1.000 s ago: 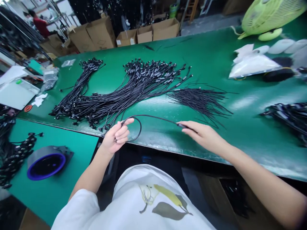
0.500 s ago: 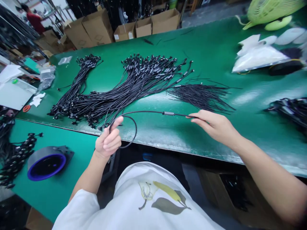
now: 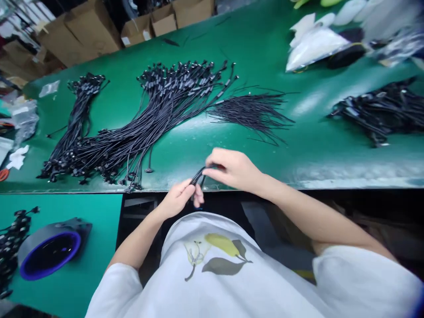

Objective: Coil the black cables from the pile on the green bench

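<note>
Between my hands is a black cable (image 3: pixel 198 176), gathered into a small coil over the table's front edge. My left hand (image 3: pixel 180 196) is closed around the lower part of the coil. Thumb and fingers of my right hand (image 3: pixel 228 170) pinch its upper end, close to the left hand. The cable's ends are hidden by my fingers. Behind my hands lies a large spread of black cables (image 3: pixel 155 119) with grey sleeves and connectors. To its right is a pile of thin black strips (image 3: pixel 251 112), and to its left a narrower cable bundle (image 3: pixel 79 108).
Another heap of black cables (image 3: pixel 374 110) lies on the right of the green table (image 3: pixel 308 154). A white plastic bag (image 3: pixel 314 46) sits at the back right. On the lower left table stands a purple-rimmed round container (image 3: pixel 49 251). Cardboard boxes (image 3: pixel 86 31) line the far side.
My right hand has come left to my left hand, and the cable stretched between them is now drawn into a coil. The view has shifted to the right.
</note>
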`<state>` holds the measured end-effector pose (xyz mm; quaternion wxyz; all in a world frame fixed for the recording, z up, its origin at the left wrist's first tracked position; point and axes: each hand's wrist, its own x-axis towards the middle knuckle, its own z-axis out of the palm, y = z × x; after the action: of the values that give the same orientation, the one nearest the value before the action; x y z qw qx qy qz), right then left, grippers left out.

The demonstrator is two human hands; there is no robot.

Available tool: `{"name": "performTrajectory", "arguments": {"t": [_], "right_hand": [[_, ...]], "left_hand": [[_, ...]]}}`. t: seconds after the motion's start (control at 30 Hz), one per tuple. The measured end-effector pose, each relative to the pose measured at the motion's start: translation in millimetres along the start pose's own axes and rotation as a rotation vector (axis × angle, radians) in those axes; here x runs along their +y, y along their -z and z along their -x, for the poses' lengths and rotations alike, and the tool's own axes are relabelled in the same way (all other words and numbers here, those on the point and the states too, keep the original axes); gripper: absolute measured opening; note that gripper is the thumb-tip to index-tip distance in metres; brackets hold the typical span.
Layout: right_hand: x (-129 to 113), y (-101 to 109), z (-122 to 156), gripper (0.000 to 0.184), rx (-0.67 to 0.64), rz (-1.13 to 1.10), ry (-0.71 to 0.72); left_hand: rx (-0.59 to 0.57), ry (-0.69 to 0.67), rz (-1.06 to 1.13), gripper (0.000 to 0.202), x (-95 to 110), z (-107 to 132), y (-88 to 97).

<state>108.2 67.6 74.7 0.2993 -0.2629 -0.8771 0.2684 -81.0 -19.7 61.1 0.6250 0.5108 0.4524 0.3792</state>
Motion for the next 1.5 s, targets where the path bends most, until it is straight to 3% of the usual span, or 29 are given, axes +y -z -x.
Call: {"name": "performTrajectory", "arguments": {"t": [0.07,0.13,0.23,0.3,0.4,0.47,0.6,0.7,0.8,0.9,1.03,1.17,1.3,1.4,1.5], "right_hand": [[8,-10,-2,0.040,0.105,-0.297,-0.162],[10,-29,1,0.045,0.120,-0.645,-0.339],[5,-55,5,0.047,0.270,-1.028,-0.567],[3,-59,4,0.046,0.386,-1.196,-0.628],[1,-51,2,0.039,0.297,-1.439,-0.665],[-5,-48,-1,0.036,0.312,-1.471,-0.647],[-25,-56,-7,0.028,0.556,-1.184,-0.541],[-36,-58,-8,0.030,0.541,-0.938,-0.471],[-38,-45,-6,0.031,0.418,-0.806,-0.384],[-35,-26,-4,0.029,0.315,-0.661,-0.290],[-24,-3,-2,0.031,0.224,-0.308,-0.094],[-17,15,3,0.034,0.104,0.118,0.129],[-11,18,14,0.030,-0.237,0.458,0.385],[-3,9,23,0.037,-0.429,0.591,0.375],[2,2,27,0.037,-0.441,0.636,0.363]], "left_hand": [[0.005,0.002,0.165,0.037,0,1,-0.9],[0.073,0.008,0.295,0.038,0,-3,-4.2],[0.094,0.068,0.349,0.045,-4,-9,-14.9],[0.109,0.068,0.357,0.050,-10,-9,-22.3],[0.216,0.022,0.393,0.044,-18,-6,-26.7],[0.240,0.007,0.315,0.039,-22,-5,-24.5],[0.223,-0.031,-0.065,0.045,-23,-14,-14.0],[0.153,-0.007,-0.166,0.045,-20,-22,-8.2],[0.033,0.034,-0.038,0.043,-18,-19,-10.5],[-0.110,0.090,0.272,0.040,-11,-9,-19.4],[-0.258,0.173,0.483,0.035,3,-2,-26.2],[-0.219,0.200,0.368,0.038,9,-4,-16.2],[-0.249,0.186,-0.059,0.039,13,-5,-1.2],[-0.225,0.201,-0.219,0.031,16,-5,0.6],[-0.290,0.227,-0.146,0.037,13,-7,-4.8]]}}
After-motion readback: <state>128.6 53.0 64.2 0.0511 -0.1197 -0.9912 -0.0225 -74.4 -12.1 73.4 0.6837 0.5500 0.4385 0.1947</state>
